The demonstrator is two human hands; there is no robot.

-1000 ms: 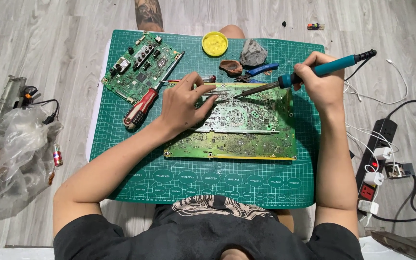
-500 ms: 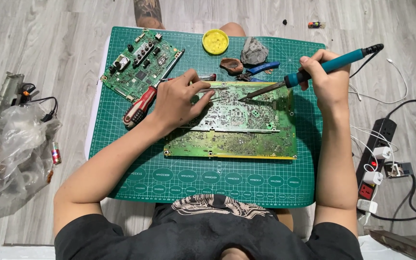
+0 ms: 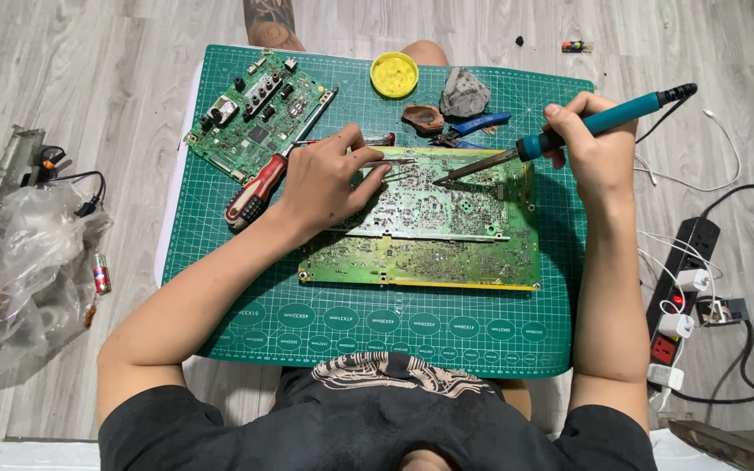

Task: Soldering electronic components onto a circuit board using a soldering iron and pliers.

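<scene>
Item: large green printed circuit board [image 3: 421,235], flat on green cutting mat [image 3: 220,262]. My right hand [image 3: 595,148] grips teal-handled soldering iron [image 3: 569,135]; my left hand [image 3: 325,183] pinches thin metal tweezers [image 3: 394,163]. Risk: hot tip slipping, bridging neighbouring joints.

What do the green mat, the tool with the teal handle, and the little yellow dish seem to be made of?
Green mat: likely soft matte vinyl or rubber, going by its printed white grid.
Soldering iron in the right hand: teal handle looks like plastic or rubber; the dull dark shaft looks metal.
Yellow dish: appears to be smooth plastic, though a painted tin is possible.
</scene>
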